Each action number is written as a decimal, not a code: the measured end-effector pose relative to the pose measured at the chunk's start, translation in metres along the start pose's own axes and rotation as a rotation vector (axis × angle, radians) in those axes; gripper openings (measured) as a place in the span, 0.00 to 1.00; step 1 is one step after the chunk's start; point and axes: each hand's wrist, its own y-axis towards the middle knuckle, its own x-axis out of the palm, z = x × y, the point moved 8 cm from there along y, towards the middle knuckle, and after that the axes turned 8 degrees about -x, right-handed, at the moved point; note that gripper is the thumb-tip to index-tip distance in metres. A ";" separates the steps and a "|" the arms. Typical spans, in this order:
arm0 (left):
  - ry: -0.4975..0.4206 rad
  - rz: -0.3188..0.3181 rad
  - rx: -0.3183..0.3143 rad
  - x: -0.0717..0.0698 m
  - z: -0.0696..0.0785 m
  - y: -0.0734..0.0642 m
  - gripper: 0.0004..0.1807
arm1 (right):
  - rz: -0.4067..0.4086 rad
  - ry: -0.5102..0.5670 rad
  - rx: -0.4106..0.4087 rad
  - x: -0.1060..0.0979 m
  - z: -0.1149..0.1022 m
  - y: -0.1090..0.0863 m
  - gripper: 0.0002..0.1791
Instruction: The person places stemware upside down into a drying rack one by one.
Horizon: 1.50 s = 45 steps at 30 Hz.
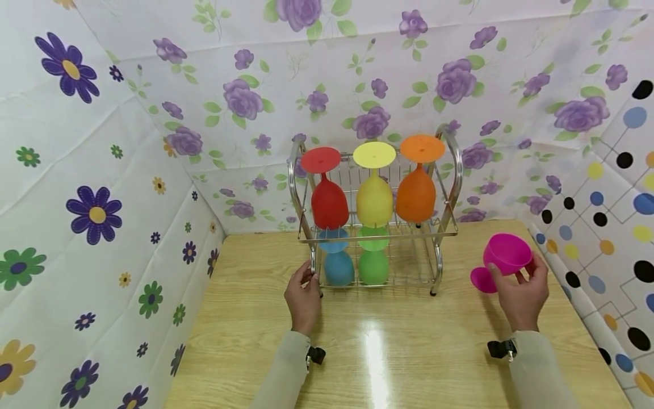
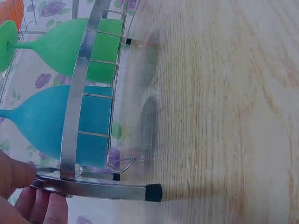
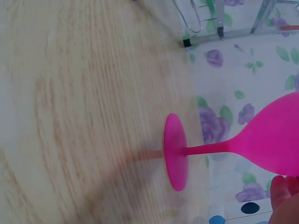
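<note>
A two-tier metal rack (image 1: 378,234) stands on the table. On its upper tier a red goblet (image 1: 329,201), a yellow goblet (image 1: 374,201) and an orange goblet (image 1: 416,196) sit upside down. Below them are an inverted blue goblet (image 1: 339,268) and a green goblet (image 1: 373,267). My left hand (image 1: 303,298) grips the rack's left front leg (image 2: 103,189) between thumb and fingers. To the right of the rack, my right hand (image 1: 523,292) holds a pink goblet (image 3: 275,137) by its bowl, mouth up. Whether its foot touches the table is unclear.
The wooden table (image 1: 245,352) reaches back to a flower-print cloth (image 1: 317,68) behind the rack. A daisy-patterned cloth (image 1: 143,250) borders the left side, and a dotted cloth (image 1: 608,250) the right, close beside my right hand.
</note>
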 end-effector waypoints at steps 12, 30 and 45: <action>-0.006 -0.013 0.014 -0.001 -0.001 0.000 0.24 | 0.003 0.000 -0.013 0.003 0.002 0.000 0.49; -0.068 -0.007 -0.036 -0.009 0.011 -0.011 0.18 | -0.188 -0.059 -0.284 0.008 -0.073 -0.037 0.54; -0.085 -0.125 0.021 -0.019 0.026 -0.043 0.18 | -0.429 -0.080 -0.518 0.040 -0.139 -0.089 0.59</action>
